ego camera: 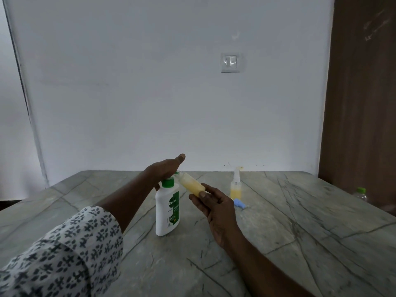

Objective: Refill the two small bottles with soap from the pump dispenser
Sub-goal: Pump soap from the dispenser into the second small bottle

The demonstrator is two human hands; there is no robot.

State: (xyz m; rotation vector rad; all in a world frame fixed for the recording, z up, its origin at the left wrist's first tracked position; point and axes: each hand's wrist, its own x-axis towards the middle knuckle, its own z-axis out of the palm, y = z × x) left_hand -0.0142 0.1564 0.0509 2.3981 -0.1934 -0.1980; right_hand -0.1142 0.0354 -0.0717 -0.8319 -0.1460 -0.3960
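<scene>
Hands at the dispenser [167, 211], bottle [191, 185] tipped to its spout.
The left hand [164, 169] lies over the pump head, fingers bent down round it, thumb out; the dispenser stands mid-tabletop [300, 232]. The right hand [216, 209] pinches the bottle's base, yellow soap inside. The second bottle [235, 188], spray-topped, stands to the right, a blue cap [240, 204] just beside it.

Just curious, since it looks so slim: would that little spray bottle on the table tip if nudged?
Probably easily: the spray bottle is tall and narrow. The yellow soap low inside may steady it somewhat.
</scene>
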